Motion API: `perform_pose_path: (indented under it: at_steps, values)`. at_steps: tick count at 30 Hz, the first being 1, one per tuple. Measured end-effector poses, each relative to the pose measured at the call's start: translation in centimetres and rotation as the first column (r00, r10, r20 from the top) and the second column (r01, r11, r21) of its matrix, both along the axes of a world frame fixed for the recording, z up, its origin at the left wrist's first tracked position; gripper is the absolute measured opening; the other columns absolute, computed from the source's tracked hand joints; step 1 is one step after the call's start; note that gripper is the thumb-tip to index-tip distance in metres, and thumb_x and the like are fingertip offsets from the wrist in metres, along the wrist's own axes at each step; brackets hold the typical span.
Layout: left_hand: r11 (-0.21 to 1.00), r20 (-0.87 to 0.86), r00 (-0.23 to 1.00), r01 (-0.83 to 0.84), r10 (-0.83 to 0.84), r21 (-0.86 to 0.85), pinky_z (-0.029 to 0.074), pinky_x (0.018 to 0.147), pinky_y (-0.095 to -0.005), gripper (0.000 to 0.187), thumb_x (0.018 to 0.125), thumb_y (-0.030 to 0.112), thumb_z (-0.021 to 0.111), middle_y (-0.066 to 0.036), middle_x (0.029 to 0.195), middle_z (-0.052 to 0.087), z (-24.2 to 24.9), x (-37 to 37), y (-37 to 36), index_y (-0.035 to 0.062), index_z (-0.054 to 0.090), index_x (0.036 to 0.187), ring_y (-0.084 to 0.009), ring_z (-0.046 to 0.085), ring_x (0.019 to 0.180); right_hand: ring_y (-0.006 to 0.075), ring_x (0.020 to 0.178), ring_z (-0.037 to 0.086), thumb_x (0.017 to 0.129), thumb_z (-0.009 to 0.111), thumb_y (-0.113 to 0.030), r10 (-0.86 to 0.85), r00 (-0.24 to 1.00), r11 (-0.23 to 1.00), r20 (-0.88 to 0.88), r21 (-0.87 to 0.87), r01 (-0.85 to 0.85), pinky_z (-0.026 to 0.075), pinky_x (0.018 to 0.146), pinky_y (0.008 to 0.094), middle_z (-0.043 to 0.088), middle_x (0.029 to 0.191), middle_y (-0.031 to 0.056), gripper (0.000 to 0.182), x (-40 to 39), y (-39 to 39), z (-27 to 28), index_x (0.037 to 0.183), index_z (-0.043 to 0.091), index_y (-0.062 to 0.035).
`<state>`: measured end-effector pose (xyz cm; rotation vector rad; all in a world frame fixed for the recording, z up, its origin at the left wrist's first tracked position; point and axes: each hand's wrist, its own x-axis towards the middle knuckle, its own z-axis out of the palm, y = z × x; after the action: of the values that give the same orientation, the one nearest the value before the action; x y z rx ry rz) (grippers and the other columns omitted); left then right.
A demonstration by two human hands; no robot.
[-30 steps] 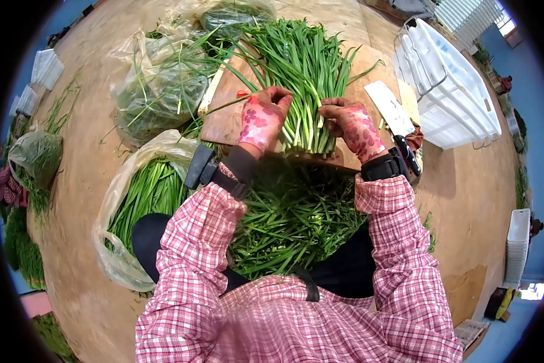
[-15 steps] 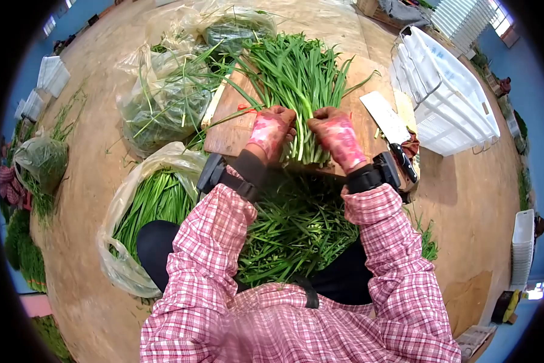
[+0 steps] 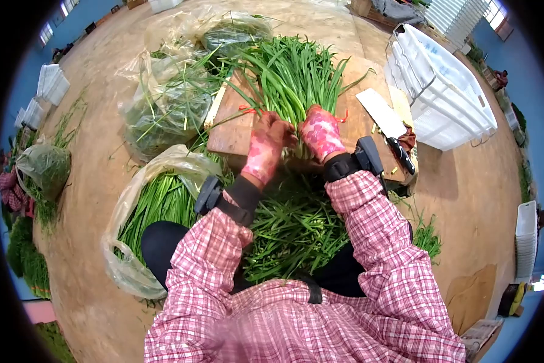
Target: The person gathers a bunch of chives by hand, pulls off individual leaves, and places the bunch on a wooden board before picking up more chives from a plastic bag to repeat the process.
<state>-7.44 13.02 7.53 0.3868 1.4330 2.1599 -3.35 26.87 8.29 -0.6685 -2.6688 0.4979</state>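
Observation:
A thick bundle of garlic chives [image 3: 302, 69] lies on a wooden board [image 3: 229, 136], leaves pointing away from me and pale stalk ends toward me. My left hand [image 3: 271, 138], in a pink patterned glove with bare fingertips, closes its bent fingers on the left side of the stalks. My right hand [image 3: 321, 128], gloved alike, is closed around their right side. Part of the stalk ends is hidden between the hands. A red tie [image 3: 248, 109] sticks out on both sides of the bundle. To the right, a cleaver [image 3: 382, 114] with a black handle rests on the board.
Loose chives [image 3: 296, 233] fill the space between my legs. An open plastic bag [image 3: 117, 254] of chives stands at my left, with another bulging bag [image 3: 163, 118] beyond it. Stacked white crates [image 3: 444, 91] stand on the right. A person [image 3: 501, 77] sits far right.
Both hands have drawn closer to the near stalk ends, the right one shifting left and turning inward. The stalk ends are now mostly covered, and the red tie shows on the right too.

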Motion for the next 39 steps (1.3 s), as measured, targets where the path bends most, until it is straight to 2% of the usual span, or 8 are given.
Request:
perform_pose_path:
  at_steps: [8, 19, 22, 24, 28, 32, 33, 39]
  values:
    - [0.987, 0.17, 0.982, 0.058, -0.084, 0.151, 0.049, 0.061, -0.0286, 0.009, 0.092, 0.017, 0.05, -0.006, 0.083, 0.057, -1.8, -1.5, -0.1, 0.0088, 0.05, 0.096, -0.0183, 0.059, 0.07, 0.0117, 0.042, 0.046, 0.078, 0.077, -0.03, 0.145, 0.989, 0.377, -0.002, -0.924, -0.057, 0.036, 0.041, 0.0278, 0.054, 0.057, 0.0013, 0.031, 2.3, 0.7, 4.1, 0.075, 0.061, -0.003]
    - [0.994, -0.206, 0.975, 0.073, -0.087, -0.075, 0.048, 0.065, -0.0301, 0.018, 0.094, 0.027, 0.05, -0.004, 0.083, 0.056, -0.9, 2.1, -5.2, 0.0088, 0.05, 0.092, -0.0165, 0.056, 0.068, 0.0247, 0.052, 0.057, 0.078, 0.067, -0.025, -0.023, 0.994, 0.68, -0.105, -0.731, -0.062, 0.045, 0.052, 0.0384, 0.058, 0.055, 0.0127, 0.03, -0.8, 0.2, -0.4, 0.066, 0.063, 0.0015]
    - [0.919, -0.866, 0.308, 0.122, -0.394, -0.374, 0.048, 0.057, -0.0271, 0.011, 0.094, 0.011, 0.053, -0.005, 0.078, 0.055, -1.6, 7.4, -9.9, 0.0031, 0.055, 0.086, -0.0152, 0.056, 0.063, 0.0264, 0.053, 0.059, 0.079, 0.068, -0.028, 0.033, 0.992, 0.745, -0.125, -0.658, -0.108, 0.047, 0.054, 0.0396, 0.061, 0.058, 0.0144, 0.034, -1.1, 0.6, -1.5, 0.065, 0.063, 0.0028]
    - [0.429, 0.112, 0.582, 0.702, -0.805, -0.569, 0.052, 0.064, -0.0303, 0.017, 0.09, 0.018, 0.061, -0.009, 0.083, 0.06, 0.6, 11.4, -12.7, 0.0026, 0.056, 0.094, -0.015, 0.063, 0.071, 0.0243, 0.05, 0.06, 0.081, 0.069, -0.033, -0.006, 1.0, 0.596, 0.007, -0.803, 0.009, 0.047, 0.052, 0.0385, 0.063, 0.058, 0.013, 0.04, -0.1, -0.5, 1.1, 0.065, 0.064, 0.0027]
    - [0.815, -0.701, 0.481, 0.052, -0.527, -0.577, 0.052, 0.071, -0.0366, 0.022, 0.087, 0.023, 0.061, -0.016, 0.087, 0.065, 2.2, 6.1, -12.0, 0.0024, 0.06, 0.096, -0.028, 0.065, 0.079, 0.0112, 0.042, 0.051, 0.089, 0.065, -0.036, -0.135, 0.978, 0.654, -0.156, -0.756, -0.03, 0.04, 0.041, 0.0267, 0.06, 0.056, 0.0032, 0.035, 1.6, 1.5, 4.9, 0.081, 0.065, -0.0013]
    - [0.885, -0.749, 0.634, -0.217, -0.194, -0.412, 0.046, 0.062, -0.0274, 0.022, 0.091, 0.019, 0.06, -0.007, 0.077, 0.061, 4.7, -1.9, -6.5, -0.0021, 0.062, 0.098, -0.0122, 0.056, 0.066, 0.0113, 0.046, 0.055, 0.092, 0.062, -0.026, -0.111, 0.973, 0.722, -0.203, -0.689, -0.061, 0.043, 0.045, 0.0262, 0.066, 0.068, 0.0064, 0.028, 0.6, 4.1, 4.5, 0.088, 0.065, 0.0019]
    - [0.886, -0.714, 0.68, -0.214, -0.168, -0.412, 0.047, 0.061, -0.0268, 0.024, 0.091, 0.021, 0.06, -0.006, 0.076, 0.061, 4.5, -3.1, -4.7, -0.0016, 0.062, 0.1, -0.0113, 0.057, 0.065, 0.0111, 0.046, 0.055, 0.092, 0.061, -0.026, 0.211, 0.908, 0.904, -0.363, -0.28, -0.323, 0.043, 0.045, 0.0258, 0.066, 0.068, 0.006, 0.028, -1.0, 7.2, 1.1, 0.088, 0.065, 0.0019]
    - [0.813, -0.418, 0.896, -0.129, -0.15, -0.568, 0.05, 0.053, -0.0293, 0.042, 0.082, 0.031, 0.071, -0.009, 0.078, 0.064, 1.2, -6.5, 3.6, 0.001, 0.057, 0.109, -0.0143, 0.062, 0.063, 0.0135, 0.05, 0.06, 0.091, 0.06, -0.035, 0.096, 0.994, 0.534, 0.054, -0.845, -0.006, 0.045, 0.045, 0.0249, 0.067, 0.068, 0.0079, 0.036, 1.7, 2.3, 6.9, 0.083, 0.065, -0.0009]
